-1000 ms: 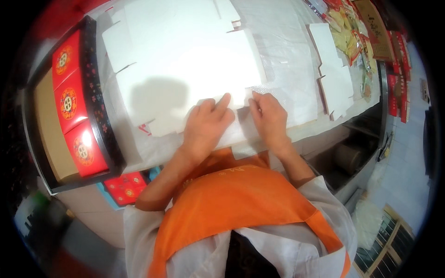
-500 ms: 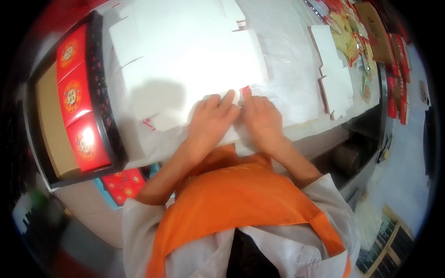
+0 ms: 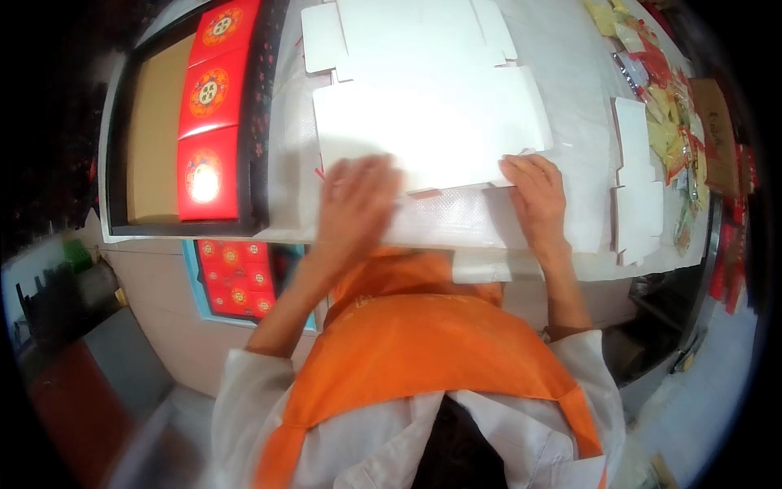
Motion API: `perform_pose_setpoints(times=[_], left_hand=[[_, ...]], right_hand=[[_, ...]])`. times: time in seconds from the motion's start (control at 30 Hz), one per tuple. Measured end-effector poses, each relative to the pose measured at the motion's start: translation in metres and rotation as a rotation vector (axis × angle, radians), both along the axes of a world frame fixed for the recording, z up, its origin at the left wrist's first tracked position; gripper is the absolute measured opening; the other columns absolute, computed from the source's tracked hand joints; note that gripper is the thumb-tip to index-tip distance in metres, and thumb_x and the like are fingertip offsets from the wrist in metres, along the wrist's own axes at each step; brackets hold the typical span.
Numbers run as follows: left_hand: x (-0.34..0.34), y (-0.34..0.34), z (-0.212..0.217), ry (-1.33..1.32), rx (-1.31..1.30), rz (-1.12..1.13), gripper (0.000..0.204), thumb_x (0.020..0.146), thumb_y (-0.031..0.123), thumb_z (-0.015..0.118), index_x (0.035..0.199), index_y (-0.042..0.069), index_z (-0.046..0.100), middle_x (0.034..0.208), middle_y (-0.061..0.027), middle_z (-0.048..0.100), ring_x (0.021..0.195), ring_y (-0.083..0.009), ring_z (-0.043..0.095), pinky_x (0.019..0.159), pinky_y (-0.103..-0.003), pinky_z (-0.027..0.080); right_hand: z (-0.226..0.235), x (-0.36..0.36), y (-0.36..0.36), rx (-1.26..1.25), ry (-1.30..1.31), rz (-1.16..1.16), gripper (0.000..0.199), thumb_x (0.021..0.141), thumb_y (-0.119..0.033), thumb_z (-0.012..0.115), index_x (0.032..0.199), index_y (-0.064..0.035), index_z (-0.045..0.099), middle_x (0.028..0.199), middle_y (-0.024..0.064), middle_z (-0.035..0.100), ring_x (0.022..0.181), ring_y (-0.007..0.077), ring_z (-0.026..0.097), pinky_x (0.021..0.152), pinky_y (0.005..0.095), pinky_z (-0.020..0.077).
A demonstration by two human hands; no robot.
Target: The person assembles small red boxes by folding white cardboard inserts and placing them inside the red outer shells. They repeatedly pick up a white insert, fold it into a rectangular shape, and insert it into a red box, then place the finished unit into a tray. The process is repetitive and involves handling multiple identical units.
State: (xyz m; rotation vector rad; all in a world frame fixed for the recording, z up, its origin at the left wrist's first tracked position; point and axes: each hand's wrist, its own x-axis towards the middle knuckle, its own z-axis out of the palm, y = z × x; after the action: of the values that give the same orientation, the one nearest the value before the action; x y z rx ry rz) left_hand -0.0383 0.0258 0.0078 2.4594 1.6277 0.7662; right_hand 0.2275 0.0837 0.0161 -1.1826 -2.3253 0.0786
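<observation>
A white flat cardboard box blank [image 3: 432,106] with cut flaps lies on the sheet-covered table in front of me. My left hand [image 3: 354,200], blurred by motion, rests at its near left corner with fingers stretched forward over the card. At the near right corner my right hand [image 3: 538,196] has its fingers bent and pressed together on the card's flap. The near edge of the card between the hands looks slightly raised. What lies under my left palm is hidden.
At the left stands a black-rimmed tray [image 3: 252,196] holding red printed boxes [image 3: 208,171] in a row. More red boxes [image 3: 236,281] sit below the table edge. At the right lie another white cardboard piece [image 3: 638,187], colourful packets [image 3: 668,122] and a brown carton [image 3: 715,134].
My hands, close together at the card's near edge before, are now apart at its two near corners. The view has shifted, so the table appears farther right.
</observation>
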Motion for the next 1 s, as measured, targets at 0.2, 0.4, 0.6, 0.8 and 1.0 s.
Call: perform_pose_setpoints(times=[0.2, 0.4, 0.6, 0.8, 1.0], left_hand=[[-0.050, 0.037, -0.010, 0.071, 0.087, 0.024, 0.053, 0.058, 0.002, 0.072, 0.108, 0.010, 0.056, 0.120, -0.0070, 0.053, 0.115, -0.0251, 0.045, 0.099, -0.044, 0.030], [-0.068, 0.085, -0.012, -0.093, 0.117, -0.219, 0.053, 0.058, -0.002, 0.070, 0.109, 0.010, 0.058, 0.115, -0.0073, 0.057, 0.109, -0.0266, 0.051, 0.090, -0.037, 0.042], [-0.062, 0.120, 0.016, 0.121, 0.218, -0.360, 0.039, 0.070, -0.002, 0.059, 0.107, 0.011, 0.059, 0.111, -0.0062, 0.059, 0.105, -0.0261, 0.054, 0.088, -0.034, 0.045], [-0.004, 0.091, 0.056, 0.292, 0.439, -0.365, 0.031, 0.076, 0.006, 0.055, 0.107, 0.009, 0.057, 0.112, -0.0068, 0.056, 0.100, -0.0242, 0.054, 0.079, -0.033, 0.047], [0.030, 0.041, -0.002, 0.434, 0.290, -0.242, 0.035, 0.074, 0.004, 0.053, 0.108, 0.000, 0.054, 0.112, -0.0125, 0.052, 0.103, -0.0244, 0.050, 0.076, -0.034, 0.044]], right_hand=[[0.007, 0.009, 0.011, -0.057, 0.102, 0.119, 0.039, 0.059, 0.011, 0.063, 0.095, -0.0030, 0.061, 0.096, 0.0074, 0.061, 0.092, 0.0272, 0.054, 0.081, 0.0347, 0.0475], [0.021, 0.020, 0.024, 0.008, 0.137, 0.150, 0.040, 0.058, 0.013, 0.062, 0.094, -0.0018, 0.061, 0.095, 0.0078, 0.062, 0.092, 0.0263, 0.054, 0.079, 0.0340, 0.0478], [0.022, 0.054, 0.048, 0.091, 0.160, 0.210, 0.044, 0.057, 0.014, 0.060, 0.097, -0.0028, 0.062, 0.101, 0.0087, 0.062, 0.099, 0.0288, 0.053, 0.082, 0.0344, 0.0465], [0.023, 0.076, 0.111, 0.194, 0.164, -0.160, 0.035, 0.078, 0.003, 0.055, 0.109, -0.0125, 0.059, 0.117, 0.0108, 0.054, 0.110, 0.0302, 0.049, 0.093, 0.0368, 0.0392], [0.013, 0.033, 0.044, 0.095, 0.152, 0.244, 0.033, 0.071, -0.012, 0.068, 0.102, -0.0081, 0.059, 0.103, 0.0064, 0.059, 0.099, 0.0241, 0.054, 0.085, 0.0369, 0.0415]])
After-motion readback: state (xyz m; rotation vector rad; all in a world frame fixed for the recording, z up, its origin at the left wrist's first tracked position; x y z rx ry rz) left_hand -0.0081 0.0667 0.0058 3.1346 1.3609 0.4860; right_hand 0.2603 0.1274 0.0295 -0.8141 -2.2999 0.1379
